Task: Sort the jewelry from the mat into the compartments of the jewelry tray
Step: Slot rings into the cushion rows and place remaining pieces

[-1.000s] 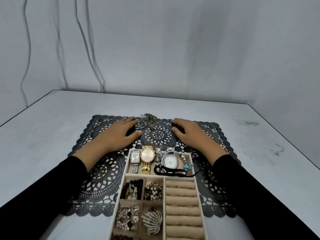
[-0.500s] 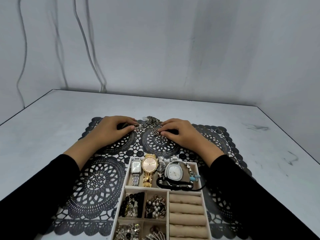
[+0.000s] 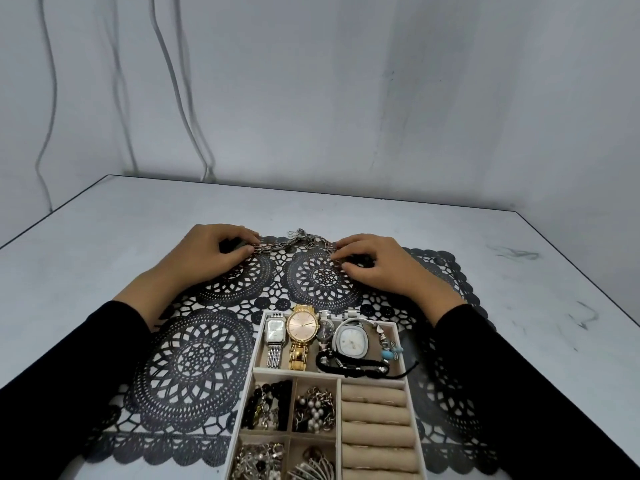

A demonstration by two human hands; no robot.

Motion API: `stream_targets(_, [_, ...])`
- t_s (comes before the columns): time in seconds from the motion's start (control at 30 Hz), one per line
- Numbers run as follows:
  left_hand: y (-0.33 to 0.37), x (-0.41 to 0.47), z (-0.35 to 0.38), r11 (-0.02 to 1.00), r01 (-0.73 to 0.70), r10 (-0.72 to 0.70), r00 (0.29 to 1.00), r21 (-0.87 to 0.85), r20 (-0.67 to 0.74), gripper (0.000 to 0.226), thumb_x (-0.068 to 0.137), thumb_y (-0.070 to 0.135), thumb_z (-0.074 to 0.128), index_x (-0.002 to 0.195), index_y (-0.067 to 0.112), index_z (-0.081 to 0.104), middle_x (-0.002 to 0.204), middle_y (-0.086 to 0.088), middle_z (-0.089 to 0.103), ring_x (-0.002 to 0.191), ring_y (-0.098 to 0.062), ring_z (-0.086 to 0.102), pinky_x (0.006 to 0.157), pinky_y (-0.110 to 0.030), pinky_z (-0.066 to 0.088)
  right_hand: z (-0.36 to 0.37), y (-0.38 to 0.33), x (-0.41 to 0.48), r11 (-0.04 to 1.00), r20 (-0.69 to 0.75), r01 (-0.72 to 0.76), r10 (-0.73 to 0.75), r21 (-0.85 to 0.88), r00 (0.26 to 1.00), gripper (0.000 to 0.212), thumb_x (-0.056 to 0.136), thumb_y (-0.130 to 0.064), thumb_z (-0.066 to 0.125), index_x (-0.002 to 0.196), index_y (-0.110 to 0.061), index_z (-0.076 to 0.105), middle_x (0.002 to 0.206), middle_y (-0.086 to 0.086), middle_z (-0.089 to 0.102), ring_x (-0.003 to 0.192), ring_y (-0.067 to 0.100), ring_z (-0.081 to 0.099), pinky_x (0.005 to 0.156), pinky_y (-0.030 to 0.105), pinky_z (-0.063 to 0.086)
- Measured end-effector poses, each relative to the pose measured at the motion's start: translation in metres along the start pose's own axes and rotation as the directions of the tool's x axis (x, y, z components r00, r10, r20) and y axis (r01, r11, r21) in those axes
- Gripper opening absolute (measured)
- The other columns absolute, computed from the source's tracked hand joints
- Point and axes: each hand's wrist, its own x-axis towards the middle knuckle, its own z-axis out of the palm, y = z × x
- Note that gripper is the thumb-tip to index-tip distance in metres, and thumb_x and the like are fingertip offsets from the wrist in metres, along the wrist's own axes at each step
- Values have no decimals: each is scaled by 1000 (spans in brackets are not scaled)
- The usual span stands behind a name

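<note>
A silver chain necklace (image 3: 294,242) lies bunched at the far edge of the black lace mat (image 3: 197,358). My left hand (image 3: 211,254) pinches its left end with curled fingers. My right hand (image 3: 377,265) pinches the right end. The beige jewelry tray (image 3: 258,370) sits near me on the mat. Its far compartment holds several watches (image 3: 303,332) and a black cord bracelet (image 3: 353,367). Small left compartments hold beads and brooches; ring rolls (image 3: 375,417) fill the right side.
The mat lies on a pale grey table (image 3: 104,230) whose right edge runs diagonally (image 3: 581,271). A grey wall stands behind with white cables (image 3: 173,81) hanging down at the left.
Both hands moved from resting flat beside the necklace to closing in on it, and now pinch its two ends. The view has shifted forward, showing less of the tray.
</note>
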Motion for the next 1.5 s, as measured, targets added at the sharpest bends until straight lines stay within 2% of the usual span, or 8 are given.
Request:
stream_targets(0.1, [-4, -1, -4, 999, 32, -33, 999, -26, -35, 15, 89, 23, 70, 97, 35, 74, 111, 20, 70, 110, -1, 61, 101, -25, 43, -7, 8, -8, 997, -85, -59, 64, 57, 994, 24, 83, -17, 63, 100, -30, 74, 115, -15, 64, 103, -4, 56, 86, 15, 41])
stream_targets(0.27, [1, 1, 1, 997, 79, -77, 994, 13, -80, 11, 89, 34, 70, 98, 39, 71, 112, 14, 70, 107, -6, 61, 94, -24, 42, -2, 7, -6, 993, -154, -109, 102, -37, 983, 27, 80, -42, 72, 103, -28, 72, 102, -12, 63, 95, 2, 56, 83, 17, 42])
stream_targets(0.67, [-2, 2, -1, 980, 200, -199, 970, -5, -141, 15, 88, 25, 71, 101, 25, 76, 112, 8, 72, 102, -6, 60, 91, -20, 39, -3, 3, -8, 983, -173, -174, 161, -62, 972, 5, 86, -19, 69, 89, -15, 68, 95, -2, 61, 90, 12, 54, 78, 20, 37])
stream_targets(0.87, [8, -1, -2, 981, 168, -185, 963, -100, -197, 11, 91, 28, 68, 99, 27, 75, 98, 11, 72, 91, 0, 62, 80, -10, 39, -6, 3, -10, 976, -164, -216, 210, -15, 964, 8, 87, -15, 66, 88, -17, 59, 90, -1, 58, 83, 13, 52, 67, 13, 36])
stream_targets(1.03, [24, 0, 0, 935, 62, -144, 966, -349, -215, 11, 91, 18, 69, 95, 26, 73, 95, 4, 74, 82, 5, 65, 77, -6, 47, -11, -2, -10, 981, -218, -163, 182, 102, 959, 8, 88, -11, 63, 89, -15, 56, 81, -2, 60, 74, 13, 53, 67, 17, 40])
stream_targets(1.17, [43, 1, 3, 858, 2, -140, 963, -513, -230, 11, 89, 12, 70, 97, 19, 73, 98, -5, 74, 93, -10, 68, 88, -18, 52, -15, -13, -6, 953, -256, -148, 218, 266, 942, 11, 85, -5, 66, 87, -16, 61, 78, 0, 62, 68, 8, 53, 69, 21, 45])
stream_targets(1.27, [57, 1, 1, 805, -66, -128, 951, -589, -282, 12, 90, 6, 67, 101, 10, 71, 95, -4, 73, 89, -6, 71, 86, -16, 52, -23, -21, -4, 925, -285, -102, 216, 366, 934, 14, 86, -2, 64, 87, -17, 64, 86, 10, 65, 75, 11, 56, 74, 24, 48])
stream_targets(1.5, [63, 7, -12, 744, -158, -101, 934, -649, -343, 14, 90, 3, 65, 96, 15, 71, 83, 7, 75, 86, -14, 72, 88, -23, 53, -35, -34, -5, 887, -408, 36, 175, 460, 896, 31, 86, 4, 57, 78, -22, 71, 84, -5, 72, 86, 15, 63, 86, 29, 49])
